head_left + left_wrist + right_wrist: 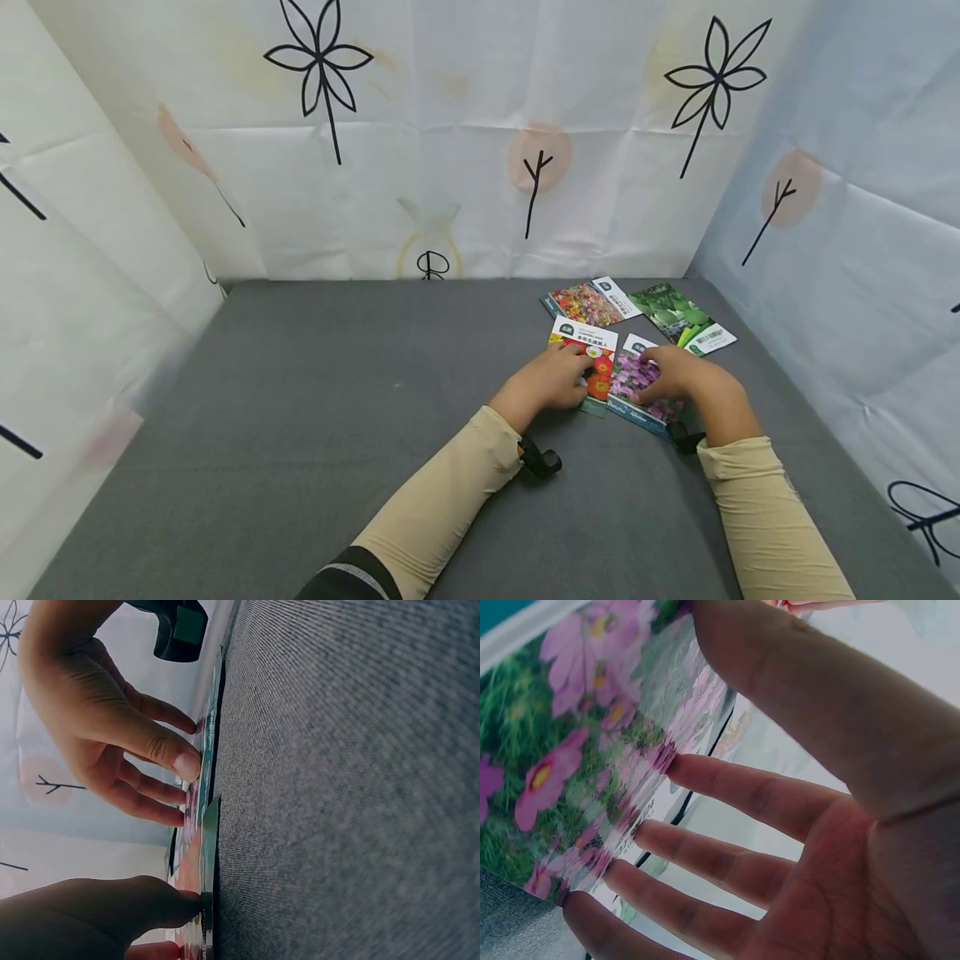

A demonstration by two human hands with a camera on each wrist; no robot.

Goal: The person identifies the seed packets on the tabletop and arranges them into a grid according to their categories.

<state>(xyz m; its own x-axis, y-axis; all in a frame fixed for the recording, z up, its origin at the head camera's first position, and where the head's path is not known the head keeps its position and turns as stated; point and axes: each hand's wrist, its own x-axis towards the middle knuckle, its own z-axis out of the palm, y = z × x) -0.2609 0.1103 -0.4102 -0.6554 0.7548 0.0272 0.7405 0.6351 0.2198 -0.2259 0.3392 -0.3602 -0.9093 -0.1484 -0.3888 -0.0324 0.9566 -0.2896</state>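
Note:
My left hand [546, 381] rests its fingertips on a flower seed packet [602, 367] with red and orange blooms and a white top. In the left wrist view its thumb [161, 904] touches the packet's near edge. Beside it, on the right, lies a packet with pink-purple flowers [628, 377], which appears large in the right wrist view. Spread fingertips and thumb of my right hand [688, 379] press on that packet's glossy face, the palm raised off it. Both packets lie flat, side by side, partly covered by the hands.
Behind them lie a packet with mixed orange flowers [588, 306] and a green leafy packet [672, 313], touching at their corners. The grey cloth-covered table [300, 392] is bounded by white printed fabric walls [450, 167] at the back and sides.

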